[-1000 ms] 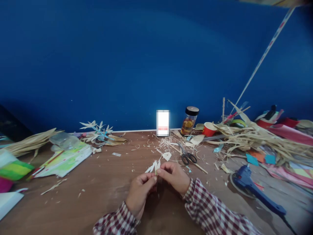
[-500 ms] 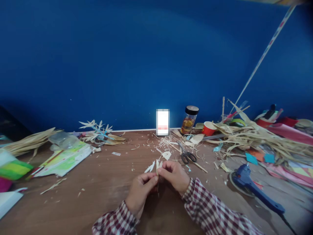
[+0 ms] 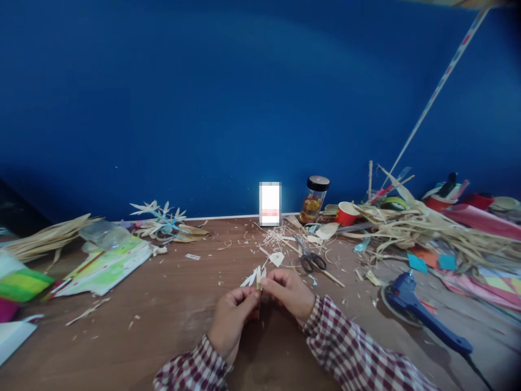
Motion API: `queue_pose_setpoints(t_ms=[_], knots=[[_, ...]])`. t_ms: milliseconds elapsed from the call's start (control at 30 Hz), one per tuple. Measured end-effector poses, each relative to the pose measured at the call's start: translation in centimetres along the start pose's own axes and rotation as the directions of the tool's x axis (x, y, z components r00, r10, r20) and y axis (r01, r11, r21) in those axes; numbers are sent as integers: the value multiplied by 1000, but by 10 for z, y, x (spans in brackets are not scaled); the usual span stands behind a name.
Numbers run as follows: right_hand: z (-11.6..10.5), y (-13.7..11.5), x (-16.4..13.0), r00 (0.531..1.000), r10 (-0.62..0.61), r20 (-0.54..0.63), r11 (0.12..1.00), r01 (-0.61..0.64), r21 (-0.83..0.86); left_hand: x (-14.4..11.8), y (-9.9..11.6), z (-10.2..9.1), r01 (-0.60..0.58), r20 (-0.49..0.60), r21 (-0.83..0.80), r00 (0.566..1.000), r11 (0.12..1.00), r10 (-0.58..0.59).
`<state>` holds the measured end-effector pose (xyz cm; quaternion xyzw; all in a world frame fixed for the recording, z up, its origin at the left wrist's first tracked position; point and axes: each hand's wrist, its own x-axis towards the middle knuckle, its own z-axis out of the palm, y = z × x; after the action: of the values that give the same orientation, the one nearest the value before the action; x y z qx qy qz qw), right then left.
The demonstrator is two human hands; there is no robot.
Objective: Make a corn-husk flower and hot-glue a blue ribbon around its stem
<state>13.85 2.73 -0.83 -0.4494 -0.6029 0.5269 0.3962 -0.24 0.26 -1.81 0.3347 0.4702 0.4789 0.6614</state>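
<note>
Low in the middle of the view, my left hand (image 3: 228, 320) pinches the base of a small sprig of pale, pointed dried-leaf strips (image 3: 258, 277) between thumb and fingers. A thin stem hangs below the pinch. My right hand (image 3: 293, 293) is closed at the right side of the same sprig, thumb and forefinger pressed together on one of its strips. The fingertips hide where the strips join. Just beyond the hands lie black-handled scissors (image 3: 312, 262), a cream leaf piece (image 3: 277, 259) and a heap of fine shavings (image 3: 274, 234).
A blue glue gun (image 3: 427, 315) with a cord lies at right. Behind it are dried leaf strips (image 3: 407, 231), a red paper cup (image 3: 347, 214) and a lidded jar (image 3: 312, 203). At left are a painted sheet (image 3: 109, 269), a leaf bundle (image 3: 49, 239) and a pale leaf spray (image 3: 160, 217).
Both hands stay close together at the sprig. The sprig has shifted slightly left, and my right fingertips are a little lower on its strips. The whole view has moved slightly.
</note>
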Motion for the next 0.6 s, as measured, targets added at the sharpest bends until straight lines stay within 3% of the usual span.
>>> queue_pose_setpoints(t_ms=[367, 600], knots=[[2, 0, 0, 999, 6, -41, 1000, -5, 12, -2, 2, 2, 12, -7, -27, 1000, 1000, -12], [6, 0, -2, 997, -12, -73, 1000, 11, -5, -1, -2, 0, -37, -5, 50, 999, 998, 37]])
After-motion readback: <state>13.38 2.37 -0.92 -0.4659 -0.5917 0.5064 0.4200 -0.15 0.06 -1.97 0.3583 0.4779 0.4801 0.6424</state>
